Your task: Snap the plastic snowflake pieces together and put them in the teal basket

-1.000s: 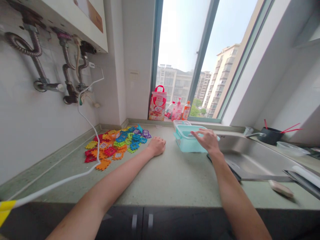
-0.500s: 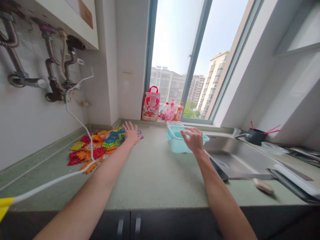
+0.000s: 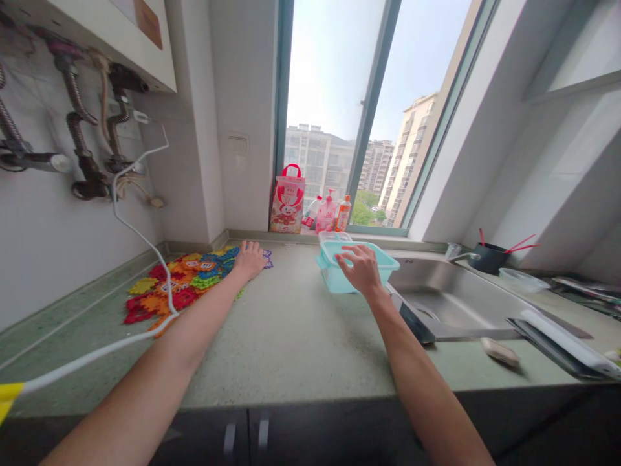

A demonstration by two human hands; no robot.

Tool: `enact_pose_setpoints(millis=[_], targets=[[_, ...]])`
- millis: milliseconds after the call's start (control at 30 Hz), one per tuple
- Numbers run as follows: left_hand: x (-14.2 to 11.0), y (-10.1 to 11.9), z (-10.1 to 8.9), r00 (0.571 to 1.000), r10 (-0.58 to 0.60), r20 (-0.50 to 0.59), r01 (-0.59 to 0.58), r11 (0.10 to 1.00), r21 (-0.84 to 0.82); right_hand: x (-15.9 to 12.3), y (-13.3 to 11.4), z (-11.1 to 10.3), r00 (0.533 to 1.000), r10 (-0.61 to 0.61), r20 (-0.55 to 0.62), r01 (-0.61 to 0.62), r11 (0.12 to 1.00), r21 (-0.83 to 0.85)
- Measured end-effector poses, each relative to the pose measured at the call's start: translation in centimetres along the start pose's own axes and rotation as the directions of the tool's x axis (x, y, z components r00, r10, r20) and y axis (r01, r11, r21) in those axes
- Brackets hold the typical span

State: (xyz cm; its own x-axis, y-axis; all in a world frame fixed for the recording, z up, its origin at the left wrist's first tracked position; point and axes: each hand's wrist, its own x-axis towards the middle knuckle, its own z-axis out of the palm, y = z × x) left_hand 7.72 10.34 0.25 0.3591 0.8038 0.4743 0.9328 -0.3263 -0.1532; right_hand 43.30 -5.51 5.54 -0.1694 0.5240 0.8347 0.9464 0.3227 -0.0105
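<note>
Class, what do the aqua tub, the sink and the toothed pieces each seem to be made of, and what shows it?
Aqua tub: probably smooth plastic, going by its soft sheen and even colour.
Sink: likely satin stainless steel, given its grey surface and blurred highlights.
Toothed pieces: perhaps plastic, being flat and brightly coloured, but foam remains possible.

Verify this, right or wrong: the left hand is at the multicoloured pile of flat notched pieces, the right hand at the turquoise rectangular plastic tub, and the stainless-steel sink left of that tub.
Wrong on the sink: the head view shows it right of the turquoise tub. The left hand is at the pile and the right hand at the tub, as stated.
</note>
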Motion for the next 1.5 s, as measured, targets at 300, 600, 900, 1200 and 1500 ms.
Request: enact_pose_setpoints(millis=[300,600,900,1200,1500], targets=[[-0.5,-0.3,-0.2,0.996,-0.079,0.039,0.080,0.997,-0.015,-0.3,-1.7,0.5,0.994,-0.097,0.044,0.092,0.991,0.094],[-0.3,-0.8,-3.8,0.998,-0.055,-0.015,0.053,0.994,-0.100,-0.1,-2.9,-0.1,0.993,0.040,-0.107,-0.033,0.998,0.061],[-7.3,1.8,-8.7,0.977,0.211,0.017,-0.125,0.644,-0.755,-1.0,-8.7,0.6,0.992,-0.118,-0.036,0.123,0.921,0.371],[-11.4,2.8,-8.1,0.902,0.426,0.068,-0.265,0.672,-0.691,-3.0,-11.2,3.1,0.788,-0.311,0.532,-0.068,0.814,0.577],[-12.2,2.2,-9.1,0.845,0.534,0.005,-0.404,0.644,-0.650,-3.2,-11.5,2.9,0.746,-0.392,0.537,0.022,0.822,0.570]])
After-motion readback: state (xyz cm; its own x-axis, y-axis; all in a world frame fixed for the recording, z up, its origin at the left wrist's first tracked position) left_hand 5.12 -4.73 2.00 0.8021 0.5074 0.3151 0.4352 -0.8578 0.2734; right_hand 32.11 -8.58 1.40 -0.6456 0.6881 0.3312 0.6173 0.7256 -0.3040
